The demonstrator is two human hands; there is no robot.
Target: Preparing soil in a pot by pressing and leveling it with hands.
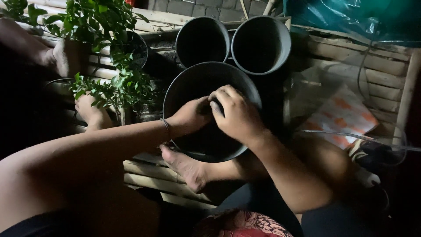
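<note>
Both hands, left hand [191, 115] and right hand [237, 113], clench inside the black pot [184, 83]; contents unclear. Pot looks light, stiff; grip rim at 3 and 9 o'clock.

You sit in dim light on a floor of pale bamboo slats [386, 66]. At twelve o'clock runs a grey brick wall [206, 6]. At one o'clock lies a teal plastic sheet [351, 17]. At three o'clock, an orange-patterned cloth [342, 116].

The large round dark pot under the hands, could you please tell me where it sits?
In the head view, the large round dark pot sits centre, under both hands, in front of two empty dark pots.
</note>
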